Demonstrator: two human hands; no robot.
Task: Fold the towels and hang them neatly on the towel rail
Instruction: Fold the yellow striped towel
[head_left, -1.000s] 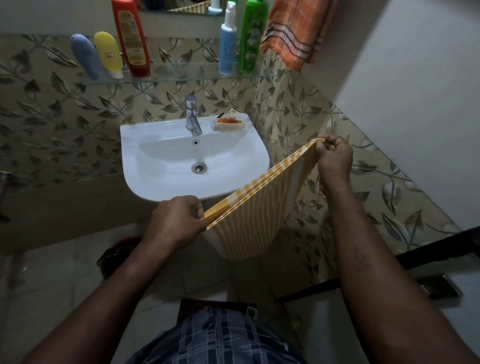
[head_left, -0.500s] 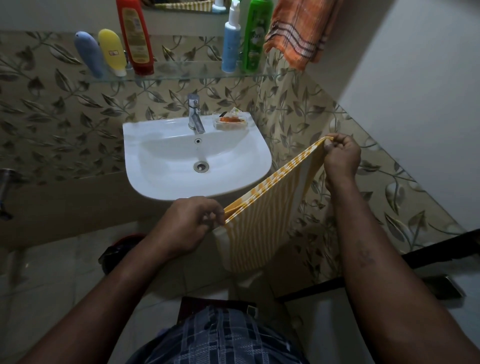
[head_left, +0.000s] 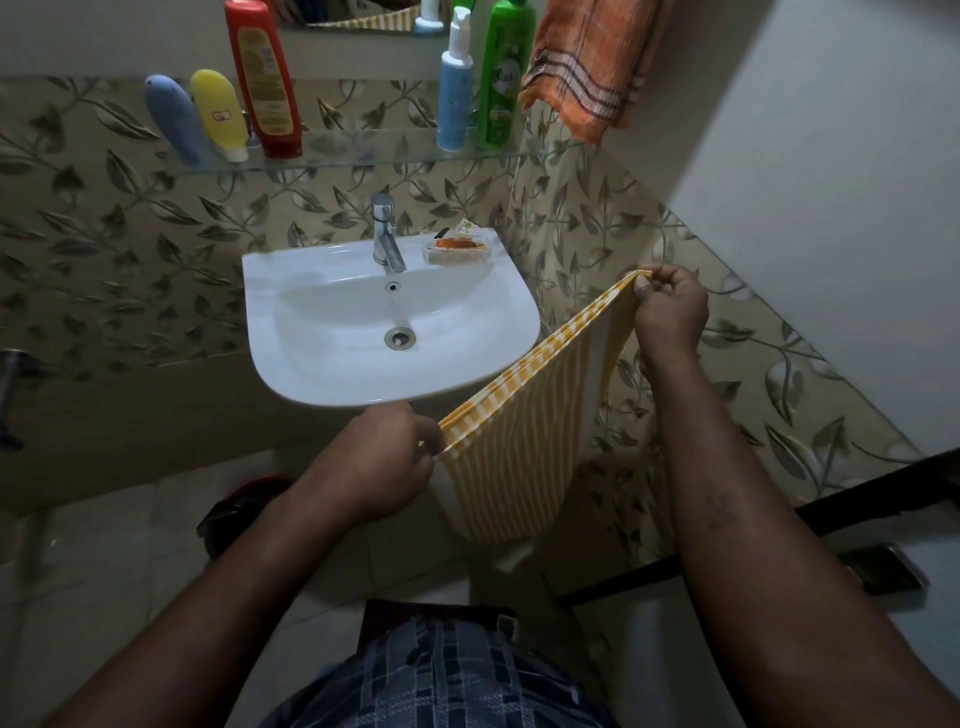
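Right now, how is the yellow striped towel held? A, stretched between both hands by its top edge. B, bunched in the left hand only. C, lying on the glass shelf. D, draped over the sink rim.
A: the left hand and the right hand each pinch an end of the top edge of the yellow striped towel, which hangs below.

The bathroom is dim, lit softly from above. The white washbasin (head_left: 270, 332) is the brightest surface, with a pale sheen across its bowl, while the floor (head_left: 104, 571) at lower left sinks into murky shadow. The yellow striped towel (head_left: 519, 441) reads sharp, its stripes distinct. Wide-angle distortion bows the glass shelf (head_left: 363, 156) and slants straight lines toward the frame's edges, where detail softens.
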